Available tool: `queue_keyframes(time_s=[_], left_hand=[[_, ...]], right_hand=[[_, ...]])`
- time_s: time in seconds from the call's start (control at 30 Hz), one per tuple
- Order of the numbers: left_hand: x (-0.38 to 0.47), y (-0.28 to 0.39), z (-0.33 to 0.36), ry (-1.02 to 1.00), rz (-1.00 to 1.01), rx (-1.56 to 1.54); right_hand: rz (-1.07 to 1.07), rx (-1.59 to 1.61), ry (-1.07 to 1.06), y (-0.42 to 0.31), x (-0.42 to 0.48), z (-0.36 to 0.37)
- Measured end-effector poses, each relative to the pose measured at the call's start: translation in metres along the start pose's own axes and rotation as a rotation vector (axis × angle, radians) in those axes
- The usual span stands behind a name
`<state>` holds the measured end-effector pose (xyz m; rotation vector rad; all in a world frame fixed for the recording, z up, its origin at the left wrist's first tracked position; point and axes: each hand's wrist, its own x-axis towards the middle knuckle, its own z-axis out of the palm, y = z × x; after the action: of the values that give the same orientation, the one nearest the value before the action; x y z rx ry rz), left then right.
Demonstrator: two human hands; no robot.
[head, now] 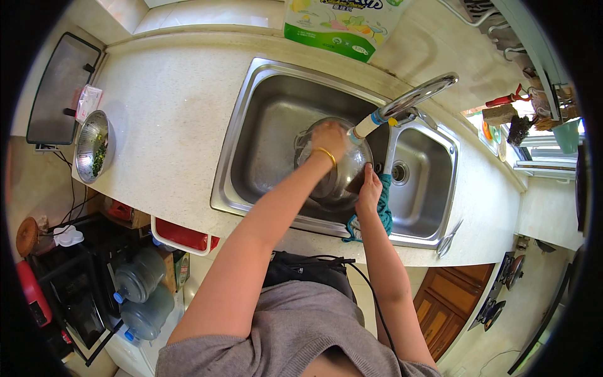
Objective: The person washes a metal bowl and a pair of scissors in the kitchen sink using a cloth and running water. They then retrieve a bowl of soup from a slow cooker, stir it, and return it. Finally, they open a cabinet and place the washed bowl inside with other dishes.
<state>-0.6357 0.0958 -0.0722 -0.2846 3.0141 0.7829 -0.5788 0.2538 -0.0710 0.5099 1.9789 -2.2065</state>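
A shiny round bowl [346,181], apparently metal, sits tilted in the larger basin of the stainless-steel sink [264,141]. My right hand [370,191] grips its near right rim, thumb up along the edge. Over the bowl's upper part lies my left hand [329,139], with a gold bangle on the wrist. Its fingers are motion-blurred, so whether they hold anything cannot be told. The chrome faucet [419,94] reaches over the basin, and its white spout extension [365,128] ends right beside my left hand. A teal cloth [385,202] drapes over the sink divider by my right wrist.
The smaller basin [419,193] is on the right, with scissors [450,238] at its near corner. On the left counter [174,118] stands a metal bowl [94,146] with chopped greens. A green-and-white paper package [341,28] is behind the sink. Water jugs [146,311] stand lower left.
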Motion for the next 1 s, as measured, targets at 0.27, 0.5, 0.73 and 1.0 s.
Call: queue_keyframes(time_s=[0.27, 0.5, 0.73, 1.0], left_hand=[[-0.022, 0.032, 0.007, 0.402, 0.124, 0.004], [-0.091, 0.009, -0.003, 0.269, 0.502, -0.127], [-0.119, -0.152, 0.094, 0.392, -0.596, -0.682], [-0.112, -0.115, 0.023, 0.561, -0.767, -1.813]], right_hand=[[0.074, 0.037, -0.039, -0.002, 0.01, 0.015], [0.224, 0.244, 0.013, -0.023, 0.032, 0.011], [0.51, 0.252, 0.085, -0.003, 0.056, 0.023], [0.538, -0.005, 0.054, 0.072, 0.065, 0.002]])
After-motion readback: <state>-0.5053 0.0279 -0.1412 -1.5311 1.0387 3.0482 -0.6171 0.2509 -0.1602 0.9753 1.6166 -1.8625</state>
